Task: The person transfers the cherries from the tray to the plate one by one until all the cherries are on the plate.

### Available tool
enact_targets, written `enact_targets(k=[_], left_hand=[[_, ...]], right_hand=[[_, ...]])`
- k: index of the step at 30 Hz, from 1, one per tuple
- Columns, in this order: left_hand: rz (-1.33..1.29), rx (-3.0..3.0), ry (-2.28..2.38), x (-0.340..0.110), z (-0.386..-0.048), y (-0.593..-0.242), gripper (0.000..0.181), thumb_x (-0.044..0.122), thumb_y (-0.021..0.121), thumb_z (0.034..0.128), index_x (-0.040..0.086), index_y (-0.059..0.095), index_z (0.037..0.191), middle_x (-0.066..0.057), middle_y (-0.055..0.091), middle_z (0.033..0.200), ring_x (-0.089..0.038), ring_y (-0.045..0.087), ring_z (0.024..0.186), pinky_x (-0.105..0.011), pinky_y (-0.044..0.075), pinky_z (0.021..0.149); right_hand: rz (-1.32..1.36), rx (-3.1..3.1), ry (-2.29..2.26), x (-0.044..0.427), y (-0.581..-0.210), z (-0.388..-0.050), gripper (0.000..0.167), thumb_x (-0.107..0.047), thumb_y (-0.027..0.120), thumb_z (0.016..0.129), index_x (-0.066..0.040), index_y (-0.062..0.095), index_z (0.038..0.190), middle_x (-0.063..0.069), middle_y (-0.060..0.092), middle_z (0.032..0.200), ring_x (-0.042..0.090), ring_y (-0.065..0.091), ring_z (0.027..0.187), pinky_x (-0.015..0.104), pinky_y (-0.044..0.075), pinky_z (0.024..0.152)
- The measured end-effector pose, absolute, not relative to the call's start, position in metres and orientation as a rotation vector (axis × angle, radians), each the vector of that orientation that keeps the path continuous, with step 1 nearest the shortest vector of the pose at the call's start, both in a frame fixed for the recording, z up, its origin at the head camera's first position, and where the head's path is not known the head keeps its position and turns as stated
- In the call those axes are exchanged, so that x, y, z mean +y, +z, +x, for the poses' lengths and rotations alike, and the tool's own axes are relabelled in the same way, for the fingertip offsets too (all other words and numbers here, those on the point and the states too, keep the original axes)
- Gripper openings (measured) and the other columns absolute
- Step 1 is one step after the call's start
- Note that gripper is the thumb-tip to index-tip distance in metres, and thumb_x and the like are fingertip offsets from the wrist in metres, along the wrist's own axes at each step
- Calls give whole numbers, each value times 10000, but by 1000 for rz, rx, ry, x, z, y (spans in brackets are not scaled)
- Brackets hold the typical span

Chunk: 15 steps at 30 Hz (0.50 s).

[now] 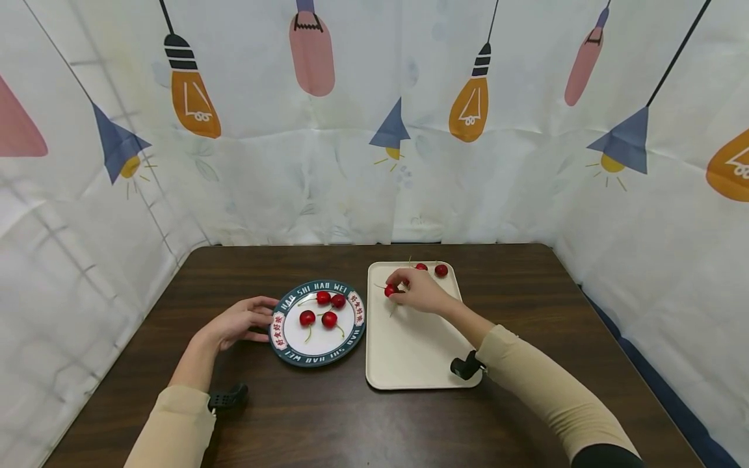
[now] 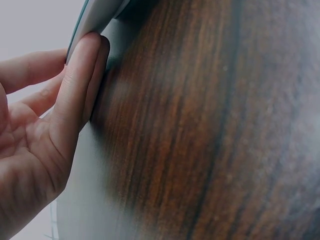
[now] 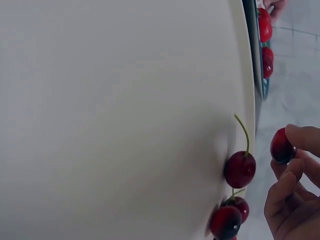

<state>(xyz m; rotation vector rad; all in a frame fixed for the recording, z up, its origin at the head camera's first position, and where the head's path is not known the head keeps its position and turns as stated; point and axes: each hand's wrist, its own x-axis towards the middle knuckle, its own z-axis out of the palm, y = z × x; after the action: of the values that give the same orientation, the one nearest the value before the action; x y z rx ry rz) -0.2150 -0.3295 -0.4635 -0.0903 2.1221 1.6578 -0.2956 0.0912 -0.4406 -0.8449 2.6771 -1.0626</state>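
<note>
My left hand [image 1: 242,320] rests at the left rim of a round white plate [image 1: 349,320] with a teal lettered border. Its fingers are fairly straight and spread, touching the plate's edge. Several red cherries [image 1: 329,319] with green stems lie on that plate. Over the upper left of a cream rectangular tray [image 1: 409,354], my right hand [image 1: 422,291] pinches a cherry [image 3: 282,146] between thumb and fingertips. More cherries sit at the tray's far end, including a dark red cherry [image 1: 441,270]; the right hand partly covers one of them.
Plate and tray stand side by side on a dark wood-grain table [image 1: 281,416], with a narrow gap between them. A white curtain [image 1: 351,195] printed with lamps and bulbs hangs behind and at both sides. A black band [image 1: 228,396] is on the left wrist.
</note>
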Motion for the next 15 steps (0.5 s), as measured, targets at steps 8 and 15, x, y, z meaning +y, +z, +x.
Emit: enact_targets(k=[8, 15], left_hand=[[-97, 2116, 1657, -328, -215, -462, 582, 79, 577, 1027, -40, 320, 1536, -263, 504, 1350, -287, 626, 1040, -451, 598, 881], [-93, 2114, 1662, -329, -215, -462, 578, 78, 574, 1028, -44, 322, 1534, -261, 505, 1343, -286, 620, 1044, -446, 599, 878]], right_hand=[[-891, 2623, -1089, 80, -440, -294, 284, -143, 802, 903, -75, 711, 1163, 36, 699, 1075, 263, 624, 1009, 295, 547, 828], [-895, 2602, -1102, 68, -438, -290, 271, -145, 801, 896, -100, 716, 1150, 20, 698, 1070, 278, 621, 1039, 317, 542, 846]])
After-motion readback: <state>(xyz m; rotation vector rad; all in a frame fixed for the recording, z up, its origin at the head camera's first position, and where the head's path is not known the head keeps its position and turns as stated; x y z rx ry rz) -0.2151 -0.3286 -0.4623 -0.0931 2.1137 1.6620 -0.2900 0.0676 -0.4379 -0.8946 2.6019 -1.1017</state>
